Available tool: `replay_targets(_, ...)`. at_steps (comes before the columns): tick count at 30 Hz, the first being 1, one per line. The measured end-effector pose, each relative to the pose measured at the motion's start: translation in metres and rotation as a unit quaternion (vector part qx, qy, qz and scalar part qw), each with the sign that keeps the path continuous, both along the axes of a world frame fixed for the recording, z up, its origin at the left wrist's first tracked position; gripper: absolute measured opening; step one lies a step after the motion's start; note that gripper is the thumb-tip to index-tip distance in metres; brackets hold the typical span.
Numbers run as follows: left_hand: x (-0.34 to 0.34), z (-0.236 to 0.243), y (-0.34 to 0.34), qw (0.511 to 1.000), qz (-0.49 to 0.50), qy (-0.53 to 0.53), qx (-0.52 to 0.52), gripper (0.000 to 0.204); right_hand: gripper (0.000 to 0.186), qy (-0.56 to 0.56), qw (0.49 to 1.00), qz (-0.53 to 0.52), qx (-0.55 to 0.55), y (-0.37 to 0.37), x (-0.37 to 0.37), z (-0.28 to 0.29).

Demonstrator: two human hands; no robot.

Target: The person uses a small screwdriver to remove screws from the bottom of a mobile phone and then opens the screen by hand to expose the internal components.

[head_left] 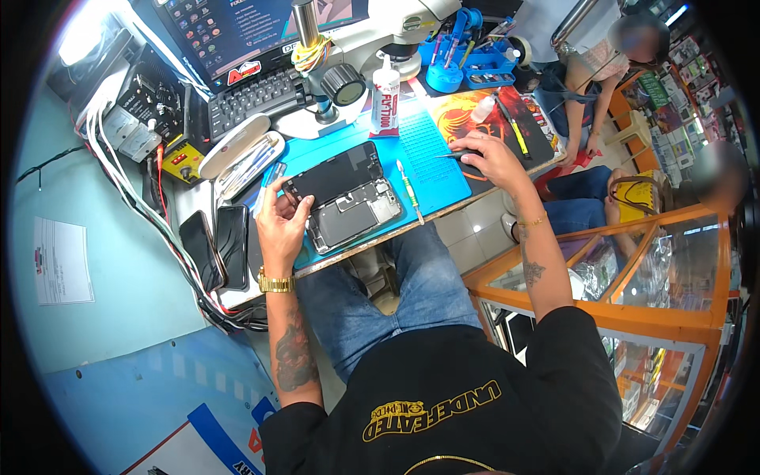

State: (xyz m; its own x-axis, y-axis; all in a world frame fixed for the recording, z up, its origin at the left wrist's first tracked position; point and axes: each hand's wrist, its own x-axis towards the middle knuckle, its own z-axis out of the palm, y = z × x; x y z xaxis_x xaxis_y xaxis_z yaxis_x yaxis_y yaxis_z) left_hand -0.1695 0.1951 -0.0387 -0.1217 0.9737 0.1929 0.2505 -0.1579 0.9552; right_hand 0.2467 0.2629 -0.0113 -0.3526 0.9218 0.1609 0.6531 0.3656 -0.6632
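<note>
An opened smartphone lies on the blue work mat (439, 176) before me. Its dark screen panel (336, 176) is raised along the far side of the phone body (356, 218), where the battery and metal shields show. My left hand (281, 226) is closed on the left end of the screen panel, thumb and fingers at its edge. On the right, my right hand (499, 165) grips a dark, thin-tipped tool (469, 157), which looks like tweezers, over the mat's right side. Close to the phone's right edge lies a green-and-clear pen-shaped tool (410, 191).
A white-and-red glue tube (385, 99) stands behind the phone, by the microscope stand (324, 91). Two dark phones (218, 249) and an open case of tools (245, 162) lie left. A yellow-black knife (513, 127) lies right. Two people sit beyond the glass showcase (602, 269).
</note>
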Motion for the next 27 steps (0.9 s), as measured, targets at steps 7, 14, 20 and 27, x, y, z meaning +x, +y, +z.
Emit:
replay_targets(7,-0.004,-0.009,0.002,1.000,0.001,-0.003,0.019,0.041,0.046,-0.265,0.957,0.055,0.100,0.003,-0.012,0.007)
replay_targets(14,-0.001,-0.007,0.003,1.000,0.006,0.014,0.027,0.042,0.061,-0.374,0.909,0.148,0.106,0.007,-0.014,0.024)
replay_targets(20,-0.004,-0.002,0.001,1.000,-0.010,0.004,-0.005,0.042,0.059,-0.437,0.881,0.180,0.038,0.017,-0.005,0.043)
replay_targets(27,-0.005,-0.011,0.003,1.000,0.005,-0.002,0.023,0.040,0.049,-0.376,0.926,-0.004,0.021,0.025,0.012,0.031)
